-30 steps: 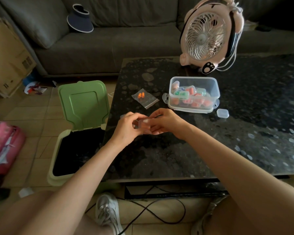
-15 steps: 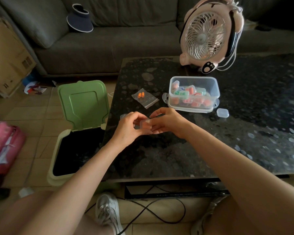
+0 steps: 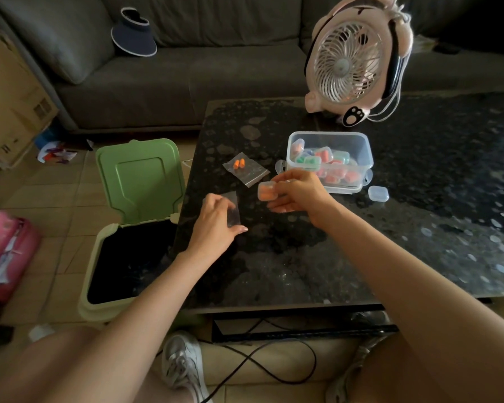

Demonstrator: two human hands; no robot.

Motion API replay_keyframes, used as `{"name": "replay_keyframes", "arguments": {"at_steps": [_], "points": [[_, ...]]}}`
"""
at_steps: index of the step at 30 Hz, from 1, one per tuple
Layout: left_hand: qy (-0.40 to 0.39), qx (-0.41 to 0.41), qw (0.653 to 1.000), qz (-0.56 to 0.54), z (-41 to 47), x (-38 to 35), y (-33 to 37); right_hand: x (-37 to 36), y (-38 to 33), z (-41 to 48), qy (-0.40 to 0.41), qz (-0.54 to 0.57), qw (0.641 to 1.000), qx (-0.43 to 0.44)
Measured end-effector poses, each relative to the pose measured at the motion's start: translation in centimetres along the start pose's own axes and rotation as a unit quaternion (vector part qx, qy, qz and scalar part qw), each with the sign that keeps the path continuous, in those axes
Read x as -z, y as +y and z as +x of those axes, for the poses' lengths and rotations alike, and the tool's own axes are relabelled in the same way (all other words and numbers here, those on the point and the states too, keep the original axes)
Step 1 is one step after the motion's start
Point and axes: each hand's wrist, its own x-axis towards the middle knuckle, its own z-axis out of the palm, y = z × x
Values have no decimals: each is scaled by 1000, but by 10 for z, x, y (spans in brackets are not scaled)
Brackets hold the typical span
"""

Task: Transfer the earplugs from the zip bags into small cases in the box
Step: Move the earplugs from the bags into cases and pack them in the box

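My right hand (image 3: 297,193) pinched a small case (image 3: 264,188) of orange earplugs (image 3: 267,196) by the case-filled box (image 3: 329,138); my left hand (image 3: 214,228) held an empty zip bag (image 3: 234,212).

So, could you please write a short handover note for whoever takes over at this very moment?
Left hand: holds an empty zip bag above the table.
Right hand: holds a small case with orange earplugs in it, near the box.
Done: the box holds many filled cases.
Left: put this case in the box. Then empty the second zip bag, which holds two orange earplugs, perhaps into the spare case right of the box.
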Motion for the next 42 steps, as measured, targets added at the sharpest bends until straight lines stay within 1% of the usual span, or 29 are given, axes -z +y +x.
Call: {"name": "replay_keyframes", "arguments": {"at_steps": [4,7,9,11,12,16,22,24,26,30,33,35,38,39,40,42], "points": [[-6,-8,1000,16,0,1,1,14,-6,-1,66,63,995,30],[-5,-26,999,33,-3,0,4,29,-11,4,142,124,980,59],[-2,-38,999,35,-4,-2,4,37,-15,9,172,166,969,67],[1,-47,998,37,-5,-2,3,42,-18,11,171,192,964,61],[2,-52,998,37,-5,-2,3,43,-19,12,163,188,967,56],[9,-61,998,20,-4,0,-3,33,-18,7,119,71,989,47],[53,-62,996,29,-2,10,-27,6,-14,5,50,-25,995,88],[77,-42,994,61,0,20,-40,-3,-13,7,36,-49,994,95],[97,1,991,95,4,31,-58,-11,-10,10,24,-73,993,93],[92,137,979,115,3,40,-100,-19,-5,12,11,-110,988,106],[79,237,964,89,-5,33,-132,-19,-1,9,13,-128,985,114],[36,285,955,68,-11,27,-151,-17,1,7,12,-137,984,115],[-87,321,942,35,-20,20,-163,-12,3,4,9,-150,982,116],[-114,324,938,33,-21,19,-161,-9,3,3,9,-157,981,117],[-123,322,938,39,-19,19,-158,-7,3,1,11,-163,979,118],[-100,303,946,52,-11,20,-147,0,4,-2,18,-174,977,123]]}}
